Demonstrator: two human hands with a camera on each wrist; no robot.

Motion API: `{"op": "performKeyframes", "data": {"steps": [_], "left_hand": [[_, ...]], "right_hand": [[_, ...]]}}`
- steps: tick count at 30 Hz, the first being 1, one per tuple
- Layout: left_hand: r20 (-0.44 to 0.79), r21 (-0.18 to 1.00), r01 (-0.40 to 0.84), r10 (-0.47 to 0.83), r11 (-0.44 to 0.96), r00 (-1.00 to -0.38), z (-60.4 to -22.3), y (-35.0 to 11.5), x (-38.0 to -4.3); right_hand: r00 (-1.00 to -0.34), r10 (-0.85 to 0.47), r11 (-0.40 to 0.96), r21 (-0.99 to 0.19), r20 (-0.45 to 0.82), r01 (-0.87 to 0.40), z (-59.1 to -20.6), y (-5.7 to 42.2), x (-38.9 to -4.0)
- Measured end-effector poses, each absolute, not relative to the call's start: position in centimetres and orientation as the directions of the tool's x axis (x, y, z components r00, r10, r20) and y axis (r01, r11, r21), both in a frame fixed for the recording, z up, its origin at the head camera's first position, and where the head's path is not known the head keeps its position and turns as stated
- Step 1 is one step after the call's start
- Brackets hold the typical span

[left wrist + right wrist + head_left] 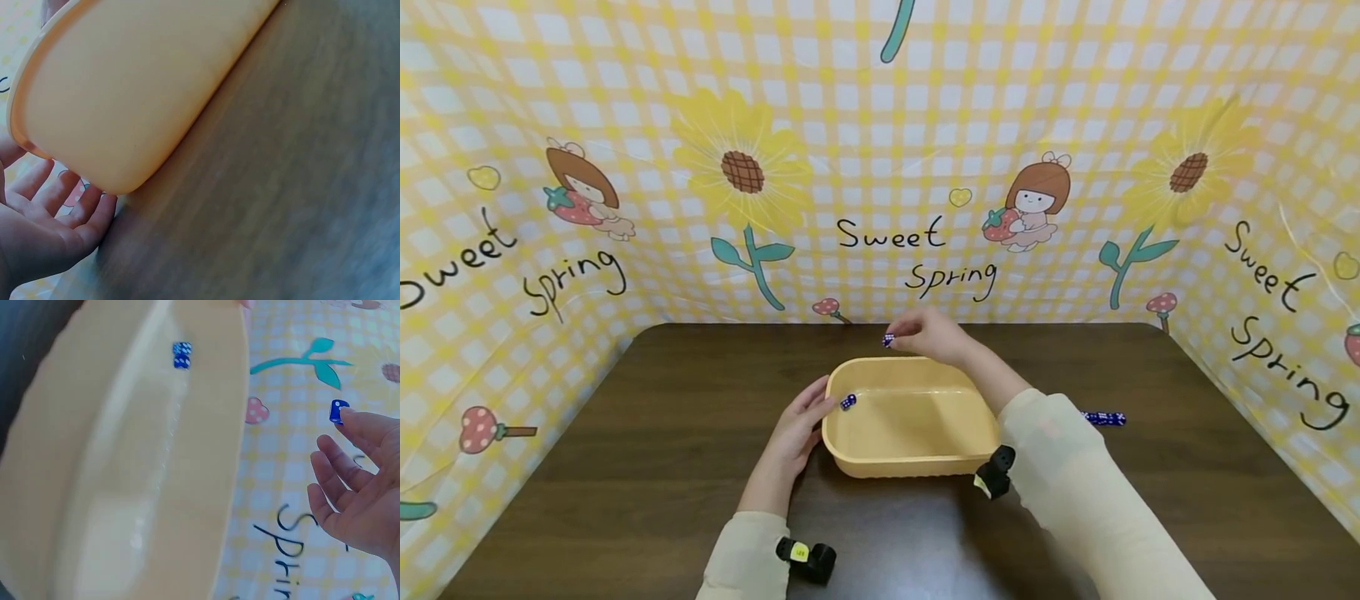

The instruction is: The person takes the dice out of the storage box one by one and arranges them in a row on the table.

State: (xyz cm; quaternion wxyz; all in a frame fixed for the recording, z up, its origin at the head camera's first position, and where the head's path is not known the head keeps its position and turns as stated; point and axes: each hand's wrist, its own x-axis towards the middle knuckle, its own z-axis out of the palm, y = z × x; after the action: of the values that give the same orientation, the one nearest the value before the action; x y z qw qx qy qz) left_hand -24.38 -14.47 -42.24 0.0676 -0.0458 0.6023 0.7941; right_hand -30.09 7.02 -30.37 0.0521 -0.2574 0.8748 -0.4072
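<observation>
Between the thumb and index finger of my right hand (928, 333) is a blue die (888, 340) with white dots, held above the far rim of a yellow plastic basin (895, 467). In the right wrist view, the other fingers of that hand are spread loosely below the die (336, 411). My left hand (801, 421) grips the basin's left end, thumb at the rim and fingers against the outer wall (119, 87). Inside, near that end, lie what look like two blue dice (182, 355) touching each other.
A row of several blue dice (1107, 418) lies on the dark wooden table (662, 433) to the right, partly hidden by my right sleeve. Behind the table hangs a yellow checked cloth (880, 150) that also covers both sides.
</observation>
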Motion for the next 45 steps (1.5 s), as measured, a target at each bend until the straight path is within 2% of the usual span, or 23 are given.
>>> {"op": "performKeyframes", "data": {"steps": [10,20,35,45], "left_hand": [[-0.154,0.95,-0.164,0.06,-0.266,-0.986,-42.1,-14.6,-24.6],[-0.156,0.95,-0.168,0.064,-0.264,-0.986,-41.8,-14.4,-24.8],[-0.163,0.947,-0.175,0.067,-0.269,-0.984,-42.2,-14.5,-24.6],[-0.157,0.947,-0.17,0.072,-0.271,-0.985,-42.4,-14.6,-24.5]], "right_hand": [[-0.883,-0.425,0.525,-0.741,0.199,-0.419,-28.4,11.1,-30.1],[-0.9,-0.372,0.558,-0.72,0.229,-0.414,-28.4,16.9,-30.0],[-0.965,-0.214,0.577,-0.777,0.153,-0.251,-29.1,23.6,-28.7],[-0.967,-0.19,0.643,-0.724,0.167,-0.252,-30.6,26.5,-27.1]]}}
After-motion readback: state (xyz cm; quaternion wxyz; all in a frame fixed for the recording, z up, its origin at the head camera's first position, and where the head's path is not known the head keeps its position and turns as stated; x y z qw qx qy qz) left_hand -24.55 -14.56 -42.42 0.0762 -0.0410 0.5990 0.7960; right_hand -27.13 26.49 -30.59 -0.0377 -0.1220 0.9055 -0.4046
